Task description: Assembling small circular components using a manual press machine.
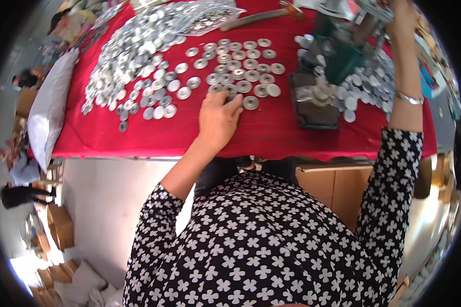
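Note:
My left hand rests at the near edge of a group of round metal discs spread on the red cloth. Its fingers are bent and closed on one round metal disc, partly covered by them. High at the right, my right hand is closed at the top of a green hand press, on its handle; the fingers are blurred and partly cut off by the view's edge. On the press's dark base lie a few pale round pieces.
A large heap of silvery discs covers the far left of the red tablecloth. Behind the discs lies a wooden-handled hammer. More discs lie right of the press. A white sack leans at the table's left edge.

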Tool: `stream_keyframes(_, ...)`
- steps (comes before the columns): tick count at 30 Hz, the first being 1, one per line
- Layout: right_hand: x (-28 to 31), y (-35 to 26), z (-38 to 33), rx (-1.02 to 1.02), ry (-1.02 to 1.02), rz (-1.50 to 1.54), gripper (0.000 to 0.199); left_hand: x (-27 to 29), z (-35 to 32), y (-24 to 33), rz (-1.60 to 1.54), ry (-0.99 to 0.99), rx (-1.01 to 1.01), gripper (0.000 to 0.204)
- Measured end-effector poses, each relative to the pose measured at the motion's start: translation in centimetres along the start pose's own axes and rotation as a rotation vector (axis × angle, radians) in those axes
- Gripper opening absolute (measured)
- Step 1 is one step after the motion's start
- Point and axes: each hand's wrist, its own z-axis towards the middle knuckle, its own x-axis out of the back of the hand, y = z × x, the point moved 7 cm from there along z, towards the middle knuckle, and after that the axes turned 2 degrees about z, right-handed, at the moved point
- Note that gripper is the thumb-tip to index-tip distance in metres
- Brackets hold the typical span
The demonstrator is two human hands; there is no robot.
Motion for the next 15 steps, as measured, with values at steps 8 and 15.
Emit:
stream_keyframes(8, -0.6, 1.8, -0.1, -0.086, -0.066, 0.105, 0.036, 0.3, 1.4, 1.9, -0.339, 0.093, 0.009, 0.028)
stream_keyframes(15, -1.0, 1.7, -0.4, -0.083, -0.082, 0.111, 0.035, -6.0, 6.1, 9.9, -0.649, -0.087, 0.077, 0.045)
